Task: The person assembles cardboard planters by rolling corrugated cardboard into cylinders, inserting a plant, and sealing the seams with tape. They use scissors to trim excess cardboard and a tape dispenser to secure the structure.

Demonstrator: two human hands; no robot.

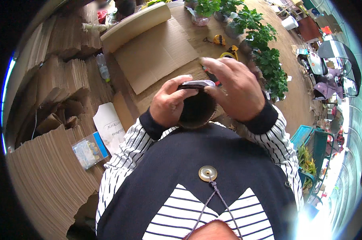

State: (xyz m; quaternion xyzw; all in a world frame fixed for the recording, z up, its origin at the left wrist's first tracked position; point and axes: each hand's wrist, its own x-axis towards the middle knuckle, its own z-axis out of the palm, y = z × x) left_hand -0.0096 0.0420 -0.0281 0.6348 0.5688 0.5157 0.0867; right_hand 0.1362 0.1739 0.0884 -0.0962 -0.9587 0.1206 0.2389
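Centrally, the left hand (169, 103) has its grip closed on a thin, pale-topped item (204, 83). Loosely open, the right hand (240, 89) curves beside it, contact unclear.

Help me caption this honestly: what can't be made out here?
In the head view:
Thin item in the left hand: seen nearly edge-on, so its face is hidden.
Dark round object below it: shadow hides surface detail.
Nearer yellow item: partly covered by the right hand.
Leafy plant at the top: cut off by the upper edge.
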